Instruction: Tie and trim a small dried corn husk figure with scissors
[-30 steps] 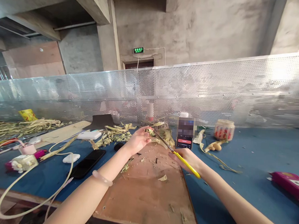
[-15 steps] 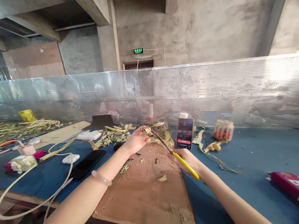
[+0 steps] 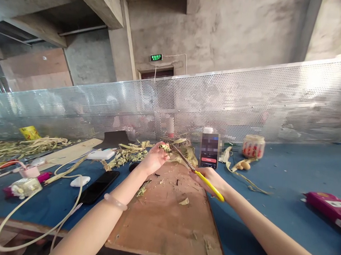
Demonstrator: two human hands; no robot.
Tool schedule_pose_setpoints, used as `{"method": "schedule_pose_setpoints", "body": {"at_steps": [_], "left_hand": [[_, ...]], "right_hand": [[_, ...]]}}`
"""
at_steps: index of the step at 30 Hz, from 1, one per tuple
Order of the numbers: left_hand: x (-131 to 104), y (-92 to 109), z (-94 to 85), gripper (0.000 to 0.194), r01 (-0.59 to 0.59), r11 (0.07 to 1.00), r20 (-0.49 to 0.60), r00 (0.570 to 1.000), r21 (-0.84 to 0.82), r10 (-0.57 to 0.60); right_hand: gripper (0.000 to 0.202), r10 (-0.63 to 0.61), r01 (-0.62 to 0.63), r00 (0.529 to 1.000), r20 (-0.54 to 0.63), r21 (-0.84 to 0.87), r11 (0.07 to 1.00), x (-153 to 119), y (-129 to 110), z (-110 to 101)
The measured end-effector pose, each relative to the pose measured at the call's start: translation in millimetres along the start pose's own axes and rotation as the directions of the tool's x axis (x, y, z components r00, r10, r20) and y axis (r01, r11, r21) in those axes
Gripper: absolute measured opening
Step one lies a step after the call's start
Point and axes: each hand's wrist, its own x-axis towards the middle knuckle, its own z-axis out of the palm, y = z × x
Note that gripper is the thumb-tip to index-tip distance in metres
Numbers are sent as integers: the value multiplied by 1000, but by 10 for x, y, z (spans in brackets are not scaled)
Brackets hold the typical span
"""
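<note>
Above the far part of a brown board, my left hand is closed around a small yellow-green dried plant piece. My right hand grips long tweezers or scissors with yellow handles; which of the two I cannot tell. The metal tips point up and left, beside the plant piece; whether they touch it is too small to tell. Scraps of dried leaf lie on the board below. Dried husks are piled just beyond my hands.
An upright phone and a glass jar stand behind. A black phone, cables and a white case lie left. A magenta box is at right. Perforated metal screen runs across the back.
The view has shifted slightly. My left hand has turned a little with the plant piece, and the metal tips are now slightly apart from where they met it.
</note>
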Motion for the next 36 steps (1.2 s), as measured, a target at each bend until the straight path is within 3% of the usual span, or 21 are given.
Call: {"method": "schedule_pose_setpoints", "body": {"at_steps": [12, 19, 24, 36], "left_hand": [[3, -7, 7, 25, -26, 1000, 0, 1000, 14, 26], [-14, -35, -5, 23, 19, 999, 4, 1000, 50, -19], [-24, -47, 10, 23, 25, 999, 7, 1000, 36, -25], [-16, -39, 31, 29, 28, 997, -59, 998, 70, -24]], "right_hand": [[40, 12, -12, 1000, 3, 11, 1000, 0, -42, -9], [41, 90, -119, 976, 199, 141, 983, -86, -75, -67], [45, 74, -124, 962, 262, 177, 976, -92, -77, -80], [39, 36, -59, 976, 215, 106, 993, -69, -38, -78]]}}
